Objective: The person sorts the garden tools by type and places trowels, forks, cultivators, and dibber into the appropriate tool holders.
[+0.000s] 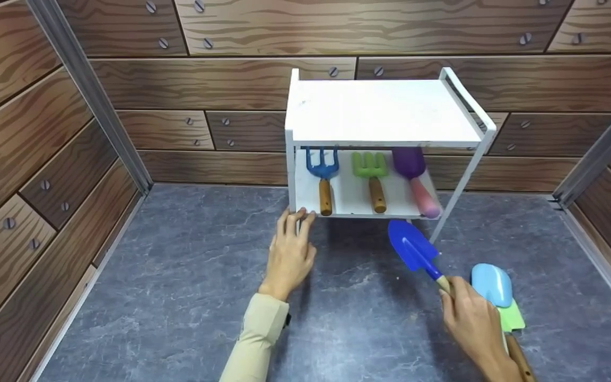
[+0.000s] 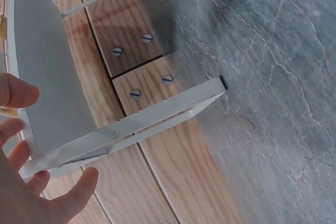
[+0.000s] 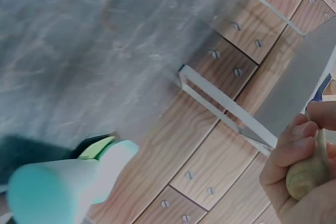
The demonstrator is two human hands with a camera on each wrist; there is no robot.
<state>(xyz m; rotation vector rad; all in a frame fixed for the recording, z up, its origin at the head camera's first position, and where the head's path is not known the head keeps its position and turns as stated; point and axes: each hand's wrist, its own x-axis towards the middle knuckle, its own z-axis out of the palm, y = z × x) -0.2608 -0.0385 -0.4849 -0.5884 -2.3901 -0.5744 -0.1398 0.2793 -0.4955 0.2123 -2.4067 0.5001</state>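
My right hand (image 1: 472, 318) grips a small blue trowel (image 1: 411, 246) by its pale wooden handle (image 3: 307, 177), the blade pointing up and left just below the front of a white two-tier rack. My left hand (image 1: 289, 254) touches the front left corner of the rack's lower shelf (image 1: 348, 185), its fingertips spread about the post (image 2: 136, 121) in the left wrist view. On that shelf lie a blue hand fork (image 1: 322, 170), a green hand rake (image 1: 370, 167) and a purple shovel (image 1: 410, 163) with a pink handle, side by side.
The rack's upper shelf (image 1: 380, 109) has raised side rails. To the right of my right hand, a light blue scoop (image 1: 492, 285) lies over a light green tool (image 1: 511, 317) on the grey floor (image 1: 189, 297), near a wooden handle (image 1: 520, 358). Wood-patterned walls (image 1: 263, 82) enclose the space.
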